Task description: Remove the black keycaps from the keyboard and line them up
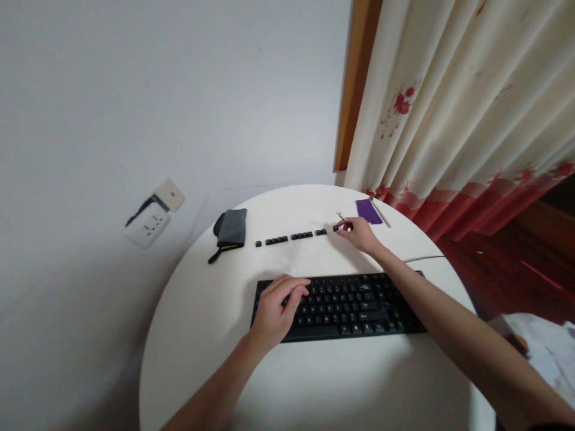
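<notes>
My left hand [279,305] lies over the left part of a black keyboard [350,330], its fingers extended and the thumb near the index finger. Beyond the keyboard, my right hand [359,234] is closed around a small keycap puller [344,220] with thin metal prongs pointing up and away. Its fingertips are at a black keycap [335,228], the rightmost of a row. To the left, more loose keycaps [301,236] stand in small groups, with a single keycap [258,243] at the far left end. The keyboard's top row is partly hidden by my left hand.
Everything stands on a round white table [197,335] against a wall. A grey pouch [232,227] lies at the left. At the right back are a purple cloth [369,211] and a thin brush-like stick [381,214]. A cable [424,258] runs off the right edge.
</notes>
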A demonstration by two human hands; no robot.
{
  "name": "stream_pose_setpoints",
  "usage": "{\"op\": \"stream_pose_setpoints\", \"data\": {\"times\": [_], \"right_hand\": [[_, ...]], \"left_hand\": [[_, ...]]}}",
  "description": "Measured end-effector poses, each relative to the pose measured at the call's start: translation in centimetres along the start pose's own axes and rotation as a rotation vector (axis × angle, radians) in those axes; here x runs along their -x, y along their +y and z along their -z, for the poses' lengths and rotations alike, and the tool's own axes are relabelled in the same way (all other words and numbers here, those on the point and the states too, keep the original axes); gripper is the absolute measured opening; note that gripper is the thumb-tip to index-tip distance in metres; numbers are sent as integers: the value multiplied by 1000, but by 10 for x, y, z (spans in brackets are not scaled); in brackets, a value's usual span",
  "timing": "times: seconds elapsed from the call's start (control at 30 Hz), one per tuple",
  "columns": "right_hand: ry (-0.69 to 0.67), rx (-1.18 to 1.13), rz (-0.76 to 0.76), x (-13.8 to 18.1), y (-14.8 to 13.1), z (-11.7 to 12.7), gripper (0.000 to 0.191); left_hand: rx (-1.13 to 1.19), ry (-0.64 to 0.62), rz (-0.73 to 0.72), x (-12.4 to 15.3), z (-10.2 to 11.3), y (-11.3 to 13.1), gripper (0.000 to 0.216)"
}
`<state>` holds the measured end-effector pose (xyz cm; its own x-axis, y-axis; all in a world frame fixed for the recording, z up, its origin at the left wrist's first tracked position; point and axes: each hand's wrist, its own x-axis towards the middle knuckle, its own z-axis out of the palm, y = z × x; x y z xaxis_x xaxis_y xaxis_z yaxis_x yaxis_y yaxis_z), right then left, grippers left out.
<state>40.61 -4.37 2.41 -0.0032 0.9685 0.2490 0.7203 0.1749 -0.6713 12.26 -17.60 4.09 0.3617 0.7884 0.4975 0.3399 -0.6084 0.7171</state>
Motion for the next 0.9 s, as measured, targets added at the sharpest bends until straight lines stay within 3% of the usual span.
{"op": "stream_pose_setpoints", "data": {"times": [0.23,0.9], "right_hand": [[-99,24,-32,-19,19,-23,21],[-144,82,-54,-28,22,-31,23]], "left_hand": [[13,-11,-1,0,0,0,20],[21,-36,12,0,0,1,19]]}}
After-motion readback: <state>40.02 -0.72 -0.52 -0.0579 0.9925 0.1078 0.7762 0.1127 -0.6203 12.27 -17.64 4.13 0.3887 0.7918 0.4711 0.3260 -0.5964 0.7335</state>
